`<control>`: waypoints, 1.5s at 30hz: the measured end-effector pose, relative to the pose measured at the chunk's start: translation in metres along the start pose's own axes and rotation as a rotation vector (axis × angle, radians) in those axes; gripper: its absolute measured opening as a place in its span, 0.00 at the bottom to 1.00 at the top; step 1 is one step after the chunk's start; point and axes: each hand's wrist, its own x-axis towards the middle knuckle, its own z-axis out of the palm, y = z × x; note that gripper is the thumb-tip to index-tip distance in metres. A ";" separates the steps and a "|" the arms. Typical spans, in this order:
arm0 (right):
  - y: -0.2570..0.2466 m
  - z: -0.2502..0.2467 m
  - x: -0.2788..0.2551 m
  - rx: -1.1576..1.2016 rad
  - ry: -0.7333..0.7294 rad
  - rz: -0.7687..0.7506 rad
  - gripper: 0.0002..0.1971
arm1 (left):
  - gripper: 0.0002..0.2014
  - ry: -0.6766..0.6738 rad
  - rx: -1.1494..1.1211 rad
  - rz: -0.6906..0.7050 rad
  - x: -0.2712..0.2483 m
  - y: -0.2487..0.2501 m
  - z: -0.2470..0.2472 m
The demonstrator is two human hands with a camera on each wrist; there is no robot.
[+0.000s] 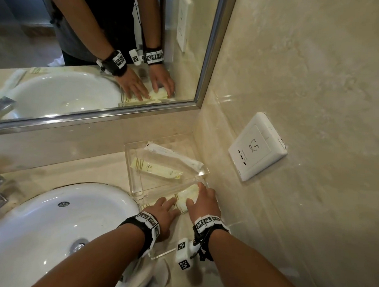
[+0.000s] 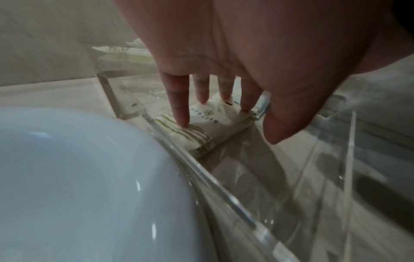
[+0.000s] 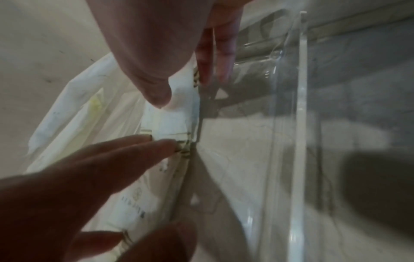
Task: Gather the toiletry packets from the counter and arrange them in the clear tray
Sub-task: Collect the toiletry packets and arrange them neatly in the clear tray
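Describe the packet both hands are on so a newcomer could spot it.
Right of the white sink stands a clear tray. The packet lies in its near half, cream with green stripes, under the fingertips of the left hand and right hand; its neighbours lie untouched.

Soft warm light; glare spots on the sink (image 1: 52,224); wrist views dim and blurred, edges bent by wide-angle distortion.

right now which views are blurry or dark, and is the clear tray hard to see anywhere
Head view: sharp, evenly lit, wide-angle bending of the mirror frame. Left wrist view: dim, soft; clear tray walls streak with glare beside the sink. Right wrist view: blurriest; left hand dark in shadow, packet washed out.
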 end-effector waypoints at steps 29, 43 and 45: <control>-0.012 -0.010 -0.036 -0.447 -0.227 -0.245 0.39 | 0.38 0.108 -0.041 -0.129 -0.034 -0.016 -0.009; -0.071 -0.020 -0.064 -0.359 -0.202 -0.409 0.40 | 0.33 0.404 -0.275 -0.544 -0.153 -0.060 -0.008; -0.094 -0.017 -0.075 -0.360 -0.190 -0.463 0.40 | 0.32 0.417 -0.290 -0.581 -0.174 -0.066 0.000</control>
